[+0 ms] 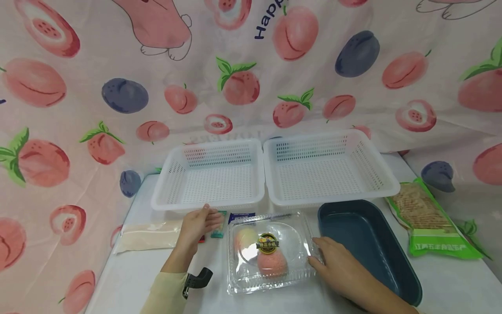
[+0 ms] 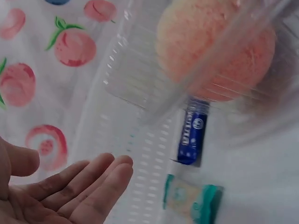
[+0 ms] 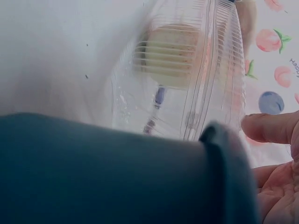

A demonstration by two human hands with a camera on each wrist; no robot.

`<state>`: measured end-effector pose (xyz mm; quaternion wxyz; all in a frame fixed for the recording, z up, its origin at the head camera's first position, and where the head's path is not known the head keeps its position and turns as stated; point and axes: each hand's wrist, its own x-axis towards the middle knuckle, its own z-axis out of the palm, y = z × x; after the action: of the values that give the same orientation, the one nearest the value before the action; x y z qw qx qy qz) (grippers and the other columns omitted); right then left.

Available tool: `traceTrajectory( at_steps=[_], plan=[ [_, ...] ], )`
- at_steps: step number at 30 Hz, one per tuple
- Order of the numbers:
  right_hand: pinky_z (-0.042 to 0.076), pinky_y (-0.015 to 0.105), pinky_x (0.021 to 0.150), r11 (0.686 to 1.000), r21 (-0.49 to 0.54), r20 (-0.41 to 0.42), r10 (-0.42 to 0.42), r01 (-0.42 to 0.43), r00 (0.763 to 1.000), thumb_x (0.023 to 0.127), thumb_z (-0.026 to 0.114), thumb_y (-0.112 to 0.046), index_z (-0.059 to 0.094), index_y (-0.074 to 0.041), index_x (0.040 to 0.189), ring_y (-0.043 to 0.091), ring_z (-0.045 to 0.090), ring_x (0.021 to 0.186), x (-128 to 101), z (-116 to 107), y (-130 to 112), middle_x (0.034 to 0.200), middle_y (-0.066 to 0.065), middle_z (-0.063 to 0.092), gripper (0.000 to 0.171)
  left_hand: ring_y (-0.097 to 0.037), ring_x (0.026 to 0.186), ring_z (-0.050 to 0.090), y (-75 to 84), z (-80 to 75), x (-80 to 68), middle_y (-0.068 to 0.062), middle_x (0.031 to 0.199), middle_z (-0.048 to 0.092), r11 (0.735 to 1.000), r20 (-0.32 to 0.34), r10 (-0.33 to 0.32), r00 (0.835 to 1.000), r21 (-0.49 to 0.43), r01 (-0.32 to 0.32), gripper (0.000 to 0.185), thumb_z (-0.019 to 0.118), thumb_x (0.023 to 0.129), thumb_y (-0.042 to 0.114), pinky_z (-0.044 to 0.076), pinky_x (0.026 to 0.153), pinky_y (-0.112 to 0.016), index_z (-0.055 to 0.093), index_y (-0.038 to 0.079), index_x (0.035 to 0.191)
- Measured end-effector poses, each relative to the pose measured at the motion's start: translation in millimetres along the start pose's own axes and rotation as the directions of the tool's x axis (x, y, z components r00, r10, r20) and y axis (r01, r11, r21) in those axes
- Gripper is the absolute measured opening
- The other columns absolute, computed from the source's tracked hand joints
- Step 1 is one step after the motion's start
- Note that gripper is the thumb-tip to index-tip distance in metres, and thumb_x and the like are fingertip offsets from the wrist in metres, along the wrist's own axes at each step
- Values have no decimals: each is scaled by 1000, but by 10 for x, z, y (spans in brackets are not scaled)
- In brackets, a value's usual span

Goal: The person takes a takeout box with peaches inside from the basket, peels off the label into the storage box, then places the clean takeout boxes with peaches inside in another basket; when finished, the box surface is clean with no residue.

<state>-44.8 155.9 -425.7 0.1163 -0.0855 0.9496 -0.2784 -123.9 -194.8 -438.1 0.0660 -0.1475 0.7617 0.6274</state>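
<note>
While our right hand rests flat, fingertips touching the clear clamshell box, our left hand hovers spread beside the left white basket.

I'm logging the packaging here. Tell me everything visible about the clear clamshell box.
The clear clamshell box is thin, ribbed transparent plastic, lid closed, lying flat on the white table before two white baskets. A round gold-and-black sticker sits on its domed lid; two pinkish round buns show inside. The right hand touches its right edge; a dark teal tray lies alongside.
</note>
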Motion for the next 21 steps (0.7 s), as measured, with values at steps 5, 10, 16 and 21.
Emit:
traceTrajectory(
  at_steps=[5, 10, 16, 21],
  plan=[
    [57, 58, 95, 1000, 5, -35, -12, 13, 999, 95, 75, -22, 63, 11, 130, 41, 69, 116, 23, -34, 16, 125, 26, 69, 49, -39, 119, 71, 130, 32, -218, -28, 130, 69, 989, -20, 105, 994, 104, -103, 47, 45, 114, 31, 61, 96, -39, 64, -9, 131],
    [62, 50, 85, 999, 42, -58, -6, 9, 998, 95, 75, -19, 63, 13, 130, 35, 73, 106, 31, -96, 10, 119, 23, 71, 49, -45, 126, 65, 165, 108, -480, -29, 143, 61, 974, 7, 148, 989, 171, -147, 49, 51, 112, 31, 53, 107, -55, 56, -7, 142],
    [63, 45, 83, 997, 73, -69, -22, 27, 997, 96, 75, -18, 64, 10, 131, 31, 74, 104, -5, -163, -4, 122, 22, 71, 46, -51, 143, 47, -2, 242, -649, -32, 152, 51, 972, 44, 122, 991, 198, -129, 59, 61, 107, 32, 39, 115, -69, 48, -7, 149],
    [63, 44, 85, 995, 96, -44, -1, 6, 999, 97, 74, -18, 63, 9, 133, 33, 74, 107, -46, -225, -15, 123, 21, 70, 47, -54, 145, 42, -255, 349, -626, -40, 153, 43, 989, 108, 39, 993, 135, -54, 71, 64, 105, 31, 41, 115, -63, 37, -16, 152]
  ],
)
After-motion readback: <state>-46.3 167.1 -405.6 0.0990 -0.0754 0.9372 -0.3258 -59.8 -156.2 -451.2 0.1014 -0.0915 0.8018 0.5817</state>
